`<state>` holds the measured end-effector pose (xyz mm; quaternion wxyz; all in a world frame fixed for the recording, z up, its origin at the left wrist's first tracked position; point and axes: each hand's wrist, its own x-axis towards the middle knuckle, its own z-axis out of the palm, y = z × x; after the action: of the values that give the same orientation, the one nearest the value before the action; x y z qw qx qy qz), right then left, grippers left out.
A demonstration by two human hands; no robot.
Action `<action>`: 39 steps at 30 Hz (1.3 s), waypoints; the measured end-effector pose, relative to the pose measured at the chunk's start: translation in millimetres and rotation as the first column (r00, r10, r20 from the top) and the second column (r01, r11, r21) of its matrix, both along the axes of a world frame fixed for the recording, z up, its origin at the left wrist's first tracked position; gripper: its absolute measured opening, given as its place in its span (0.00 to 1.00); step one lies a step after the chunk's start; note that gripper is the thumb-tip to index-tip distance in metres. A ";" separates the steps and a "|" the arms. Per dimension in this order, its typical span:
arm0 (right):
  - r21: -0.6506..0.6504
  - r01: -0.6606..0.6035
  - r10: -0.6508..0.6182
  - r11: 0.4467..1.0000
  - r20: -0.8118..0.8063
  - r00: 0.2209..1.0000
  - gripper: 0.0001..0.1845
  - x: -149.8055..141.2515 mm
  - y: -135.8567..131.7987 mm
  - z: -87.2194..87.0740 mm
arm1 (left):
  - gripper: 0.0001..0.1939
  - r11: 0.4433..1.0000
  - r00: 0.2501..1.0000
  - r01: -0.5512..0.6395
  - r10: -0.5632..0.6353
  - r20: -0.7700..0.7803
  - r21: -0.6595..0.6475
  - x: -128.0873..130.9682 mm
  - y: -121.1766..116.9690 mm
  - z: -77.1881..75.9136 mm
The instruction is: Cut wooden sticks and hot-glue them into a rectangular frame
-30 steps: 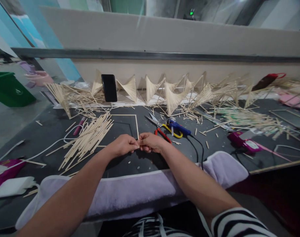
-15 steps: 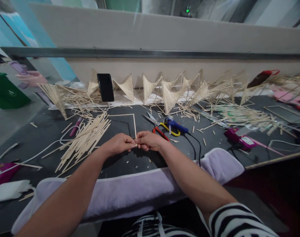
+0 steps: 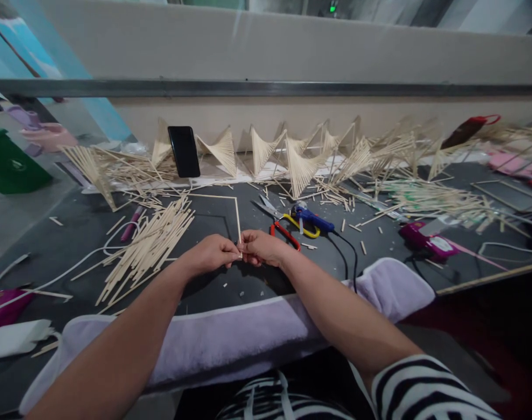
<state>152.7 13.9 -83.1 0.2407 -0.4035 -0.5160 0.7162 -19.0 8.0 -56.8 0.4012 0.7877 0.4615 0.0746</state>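
Observation:
My left hand [image 3: 214, 252] and my right hand [image 3: 261, 247] meet over the dark table, thumbs and fingers pinched together at the near corner of a thin wooden stick frame [image 3: 238, 217]. One side of it runs up from my fingertips to a far corner, where another stick goes off to the left. The joint itself is mostly hidden by my fingers. A pile of loose wooden sticks [image 3: 150, 248] lies left of my left hand. Right of my right hand are scissors [image 3: 286, 233] with red and yellow handles and a blue glue gun [image 3: 314, 220] with a black cord.
Fan-shaped stick models [image 3: 303, 163] line the back, with a black phone [image 3: 184, 151] propped among them. A lilac towel [image 3: 231, 326] covers the front edge. Magenta devices [image 3: 430, 242] and white cables [image 3: 86, 256] lie at the sides. Stick offcuts are scattered about.
The view has tilted very slightly, so things sit a little higher in it. Both hands keep their pinch on the frame's near corner.

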 end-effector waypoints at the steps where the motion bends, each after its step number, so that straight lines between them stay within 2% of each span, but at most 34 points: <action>1: 0.006 0.011 -0.011 1.000 0.015 1.000 0.07 -0.6 -0.3 0.0 | 0.17 1.000 1.000 -0.010 0.010 0.000 -0.006 1.0 -0.2 0.2; 7: 0.010 0.033 -0.034 0.999 0.075 0.997 0.07 -2.5 -1.5 2.1 | 0.15 0.998 0.998 -0.050 0.051 0.033 -0.044 5.7 -2.5 1.5; 14: 0.027 -0.006 0.003 1.000 0.104 0.995 0.07 -1.8 0.6 1.9 | 0.15 0.995 0.997 -0.001 0.009 0.073 -0.104 3.1 0.5 -0.5; 25: -0.026 -0.060 0.063 0.998 0.106 0.992 0.07 0.6 -0.5 6.7 | 0.17 0.987 0.995 0.022 -0.006 0.102 -0.157 -1.9 3.3 -0.9; 39: -0.001 -0.022 0.022 1.000 0.103 0.994 0.07 -1.9 1.3 -0.4 | 0.14 0.978 0.989 -0.074 0.097 0.108 -0.195 7.3 1.2 -1.6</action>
<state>150.8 15.2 -83.5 0.2060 -0.4344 -0.5323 0.6968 -11.7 9.2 -58.4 0.4973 0.7195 0.4758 0.0933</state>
